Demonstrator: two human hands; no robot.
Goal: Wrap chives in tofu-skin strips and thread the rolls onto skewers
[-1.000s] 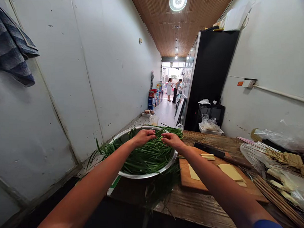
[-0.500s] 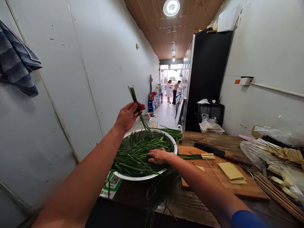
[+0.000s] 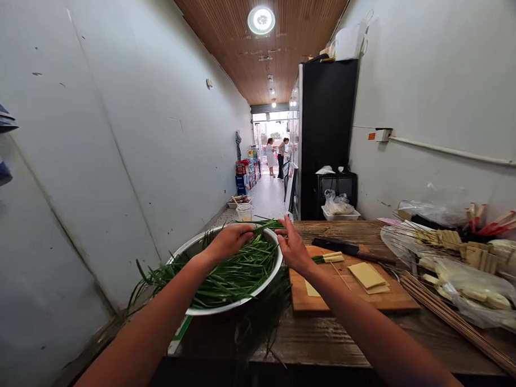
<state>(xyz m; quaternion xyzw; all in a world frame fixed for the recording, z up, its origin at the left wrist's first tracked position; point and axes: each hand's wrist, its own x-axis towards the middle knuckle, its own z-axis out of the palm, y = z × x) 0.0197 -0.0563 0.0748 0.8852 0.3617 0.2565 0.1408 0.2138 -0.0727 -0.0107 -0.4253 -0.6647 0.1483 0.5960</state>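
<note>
Over the steel bowl (image 3: 184, 253) at the worktop's left edge, the left hand (image 3: 229, 239) and right hand (image 3: 292, 246) are each pinching one end of a few chives (image 3: 265, 227), drawing them straight above the heap.

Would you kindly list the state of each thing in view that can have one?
left hand: closed on chive stalks over the bowl's far rim
right hand: pinching the same stalks
chives: heaped in the bowl, tips hanging over its left rim
metal bowl: upright, full
cutting board: flat on the table, bearing yellow sheets
knife: lying flat, unheld
ceiling light: on
</note>
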